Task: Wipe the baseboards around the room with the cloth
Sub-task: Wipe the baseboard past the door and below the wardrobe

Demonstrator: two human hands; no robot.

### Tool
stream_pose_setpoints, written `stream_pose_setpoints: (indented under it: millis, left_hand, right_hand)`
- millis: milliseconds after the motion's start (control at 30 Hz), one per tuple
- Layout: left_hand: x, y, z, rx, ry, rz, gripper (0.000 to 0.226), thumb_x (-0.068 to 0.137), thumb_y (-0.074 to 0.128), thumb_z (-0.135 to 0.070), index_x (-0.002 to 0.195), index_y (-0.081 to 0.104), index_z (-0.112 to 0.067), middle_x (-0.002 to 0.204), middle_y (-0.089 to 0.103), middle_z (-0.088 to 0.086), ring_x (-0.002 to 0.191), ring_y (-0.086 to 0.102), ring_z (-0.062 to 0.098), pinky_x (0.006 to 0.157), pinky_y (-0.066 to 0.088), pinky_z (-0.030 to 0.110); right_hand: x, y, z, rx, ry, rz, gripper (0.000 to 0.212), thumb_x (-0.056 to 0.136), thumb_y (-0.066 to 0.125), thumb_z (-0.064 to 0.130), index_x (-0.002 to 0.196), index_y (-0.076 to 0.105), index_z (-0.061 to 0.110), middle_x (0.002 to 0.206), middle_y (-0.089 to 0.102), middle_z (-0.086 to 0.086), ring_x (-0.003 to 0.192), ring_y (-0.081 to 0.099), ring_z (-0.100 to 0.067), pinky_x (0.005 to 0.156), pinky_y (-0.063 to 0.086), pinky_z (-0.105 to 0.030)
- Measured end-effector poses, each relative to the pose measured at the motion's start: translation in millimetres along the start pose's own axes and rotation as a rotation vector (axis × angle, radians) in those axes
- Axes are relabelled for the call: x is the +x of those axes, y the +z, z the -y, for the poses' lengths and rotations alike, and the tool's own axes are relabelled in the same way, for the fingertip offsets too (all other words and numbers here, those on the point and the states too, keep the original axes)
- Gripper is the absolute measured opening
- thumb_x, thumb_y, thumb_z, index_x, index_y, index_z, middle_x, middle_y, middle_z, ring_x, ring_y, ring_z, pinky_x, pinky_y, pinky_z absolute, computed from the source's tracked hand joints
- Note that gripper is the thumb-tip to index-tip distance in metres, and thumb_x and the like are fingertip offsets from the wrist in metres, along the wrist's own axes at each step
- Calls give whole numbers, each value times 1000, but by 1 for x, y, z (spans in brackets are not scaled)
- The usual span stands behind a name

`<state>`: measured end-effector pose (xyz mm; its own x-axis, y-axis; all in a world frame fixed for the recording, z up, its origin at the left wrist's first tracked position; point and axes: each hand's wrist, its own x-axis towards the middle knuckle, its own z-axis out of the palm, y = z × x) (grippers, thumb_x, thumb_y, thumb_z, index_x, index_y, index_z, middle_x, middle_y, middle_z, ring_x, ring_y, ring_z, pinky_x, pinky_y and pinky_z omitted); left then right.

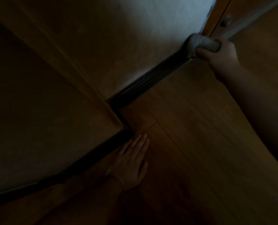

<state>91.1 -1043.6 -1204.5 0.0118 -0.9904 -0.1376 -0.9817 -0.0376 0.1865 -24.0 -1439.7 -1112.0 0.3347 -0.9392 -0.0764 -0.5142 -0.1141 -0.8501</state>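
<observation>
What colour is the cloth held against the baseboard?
Light grey cloth, seen in the head view.

A single head-worn view is given, aimed steeply down from close above at the floor [191,127]; the baseboard [148,82] is seen running toward 1 o'clock in dim light.

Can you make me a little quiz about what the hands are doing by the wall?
1. True or false: the right hand holds the cloth against the baseboard.
2. Where does the left hand rest? A) on the wall B) flat on the floor C) on the cloth
3. Fill in: the cloth sits at the end of the baseboard nearest the wooden door ____.

Key: 1 true; 2 B; 3 frame.
</observation>
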Motion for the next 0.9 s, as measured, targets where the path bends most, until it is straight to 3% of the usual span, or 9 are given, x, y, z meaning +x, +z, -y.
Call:
stream_pose_setpoints:
  millis: [100,267,367,467,633,767,900]
  left_hand:
    - [2,1,0,4,2,2,69,99,37,-43,157,23,-8,166,15,8,153,12,20,121,13,38]
    - [1,2,2,3,-5,31,68,101,30,-44,158,18,-8,167,10,7,154,7,19,121,13,40]
    - [1,3,1,-9,5,26,68,101,30,-43,158,19,-7,167,11,8,154,9,19,122,12,40]
    - [4,1,1,-14,9,17,68,100,33,-41,157,23,-5,166,15,9,153,12,20,122,13,41]
    - [2,-2,0,-19,-6,37,66,100,32,-39,157,24,-5,165,17,10,152,13,21,123,12,40]
    - [3,-3,-2,9,-11,40,67,99,33,-38,156,25,-4,164,19,12,152,14,22,123,11,40]
    - [4,-1,-1,23,-11,21,68,98,34,-37,155,26,-2,164,19,14,152,15,24,124,9,38]
  right_hand:
    - [4,-19,-18,44,123,-174,66,76,77,44,129,54,13,121,60,-3,106,60,-19,92,54,-37]
    - [-51,-11,-34,-25,69,-150,56,73,75,52,120,59,26,113,63,7,101,61,-12,89,55,-37]
    - [-113,8,-49,-35,33,61,49,78,76,47,122,60,31,114,64,11,99,61,-2,86,52,-22]
    - [-181,29,-64,-104,-57,152,50,77,78,43,123,62,31,111,62,13,98,55,6,83,39,-4]
    - [-275,31,-87,-118,-193,229,52,87,68,41,134,49,31,128,46,20,120,46,-2,102,34,-15]
    - [-315,24,-106,-320,-265,271,63,91,59,40,146,39,18,150,40,-1,137,37,-16,116,23,-32]
    - [-316,36,-106,-492,-265,224,68,93,49,50,149,30,17,155,34,-3,142,30,-14,120,14,-36]
